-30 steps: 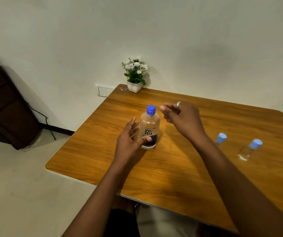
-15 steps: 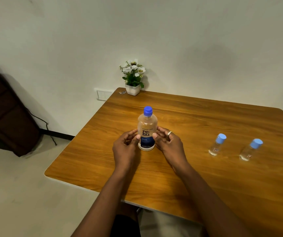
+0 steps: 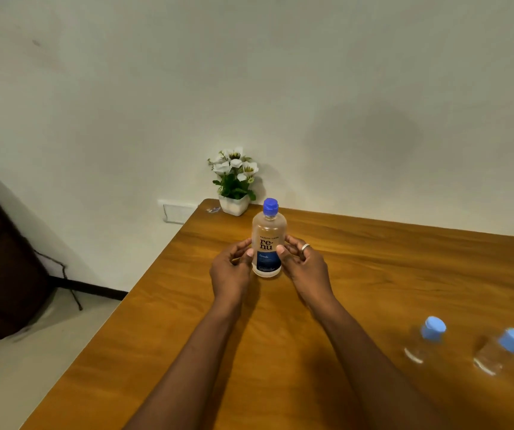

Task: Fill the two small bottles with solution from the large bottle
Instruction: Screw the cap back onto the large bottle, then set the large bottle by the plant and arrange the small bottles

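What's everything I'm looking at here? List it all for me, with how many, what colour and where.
Large clear plastic bottle: one, dark blue cap and label, upright mid-table, between both hands.
Small clear bottles: two, light blue caps, near right of the table, one left of the other.
Potted flowers: one, white blooms, white pot, far table corner by the wall.
Wooden table: one, brown.
Wall socket: one, white, left of the table.
Dark bag-like object: one, brown, against the left wall.
Left hand: fingers on the bottle's left side.
Right hand: silver ring, fingers on its right side.
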